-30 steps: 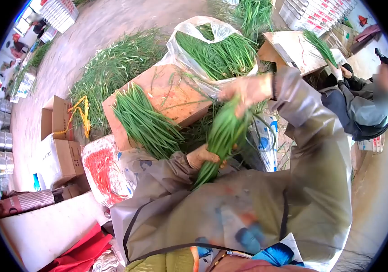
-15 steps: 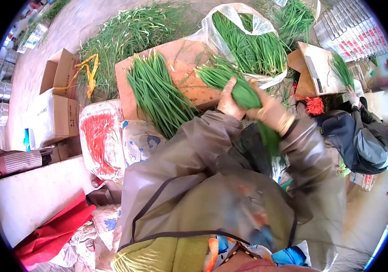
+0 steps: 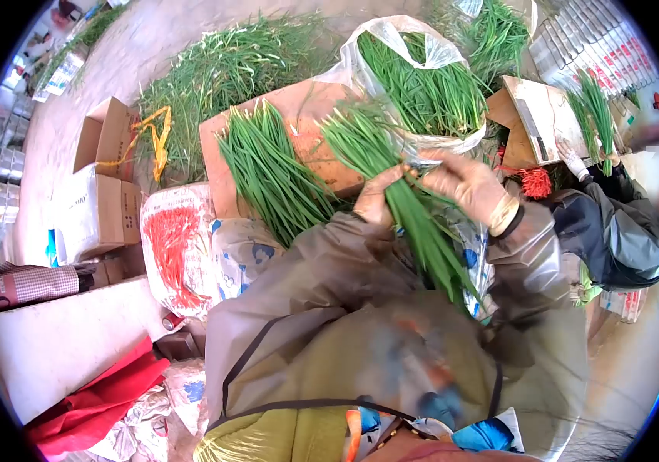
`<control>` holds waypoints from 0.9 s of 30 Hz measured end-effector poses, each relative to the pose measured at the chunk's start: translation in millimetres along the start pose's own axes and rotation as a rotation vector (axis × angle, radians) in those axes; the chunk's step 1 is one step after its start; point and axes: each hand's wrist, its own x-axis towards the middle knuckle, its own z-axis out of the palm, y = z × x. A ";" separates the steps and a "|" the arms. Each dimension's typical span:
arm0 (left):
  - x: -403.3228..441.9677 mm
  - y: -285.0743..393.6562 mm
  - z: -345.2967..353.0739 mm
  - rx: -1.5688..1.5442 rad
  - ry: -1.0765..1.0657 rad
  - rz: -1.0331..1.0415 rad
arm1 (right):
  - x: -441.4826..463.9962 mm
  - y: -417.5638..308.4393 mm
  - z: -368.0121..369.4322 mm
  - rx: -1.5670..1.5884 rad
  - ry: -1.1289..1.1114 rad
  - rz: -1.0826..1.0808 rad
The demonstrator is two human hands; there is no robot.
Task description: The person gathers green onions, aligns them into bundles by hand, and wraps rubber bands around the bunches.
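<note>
Bundle [image 3: 416,219] aslant, pale ends [image 3: 332,125] forward and left

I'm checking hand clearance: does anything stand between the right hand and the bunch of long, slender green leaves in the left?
Nothing visible does: the right hand is right at the bunch, near where the left hand grips it.

Two hands [image 3: 378,198] and two bunches of greens [image 3: 422,231] near centre; one co-worker [image 3: 628,235], right; one red cloth [image 3: 102,404], lower left.
</note>
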 end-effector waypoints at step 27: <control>-307.9 110.7 14.7 0.987 0.096 -0.293 | 23.9 84.9 -32.6 1.064 0.226 -0.168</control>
